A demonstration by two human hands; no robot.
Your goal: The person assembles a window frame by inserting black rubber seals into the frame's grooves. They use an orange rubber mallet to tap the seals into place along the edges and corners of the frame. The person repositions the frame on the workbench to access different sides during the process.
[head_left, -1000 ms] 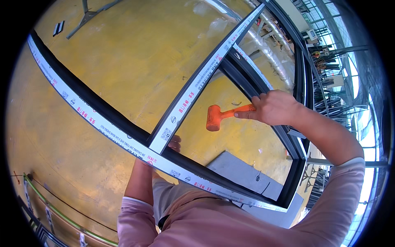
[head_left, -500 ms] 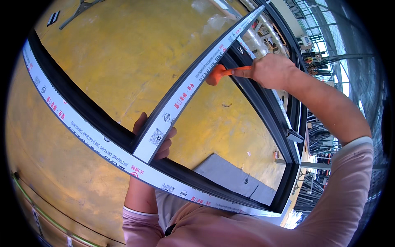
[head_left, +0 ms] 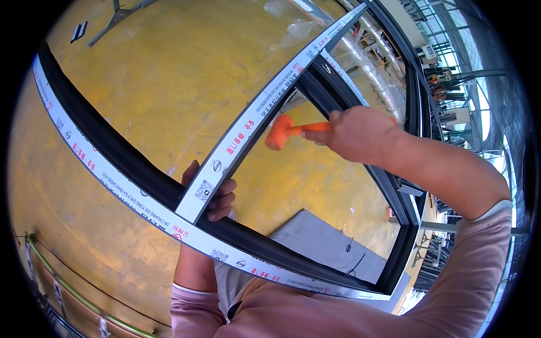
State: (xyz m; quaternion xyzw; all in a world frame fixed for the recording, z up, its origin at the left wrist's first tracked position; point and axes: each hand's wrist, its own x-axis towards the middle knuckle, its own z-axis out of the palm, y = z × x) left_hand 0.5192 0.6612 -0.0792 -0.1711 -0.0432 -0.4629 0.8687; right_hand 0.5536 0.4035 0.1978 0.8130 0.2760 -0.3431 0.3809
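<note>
A large black window frame [head_left: 121, 164] with white printed film on its faces spans the view. Its crossbar [head_left: 239, 134] runs from the near rail up toward the far right. My left hand [head_left: 223, 201] is closed round the underside of the crossbar, close to where it meets the near rail; fingers show on both sides of it. In my right hand [head_left: 358, 132] is an orange mallet [head_left: 280, 133], gripped by the handle. The mallet's head hangs beside the crossbar's right side, apart from it, over the frame's right opening.
Below lies a worn yellow floor [head_left: 152, 73] with a grey mat [head_left: 329, 245] seen through the frame. Wrapped profiles [head_left: 369, 70] lie beyond the far side. At lower left runs a green-edged rail [head_left: 62, 290]. Dark profile stock [head_left: 439, 265] is stacked at right.
The mallet's head has moved away from the crossbar, down and to the left, with my right hand lowered. My left hand keeps its hold. The view has shifted slightly.
</note>
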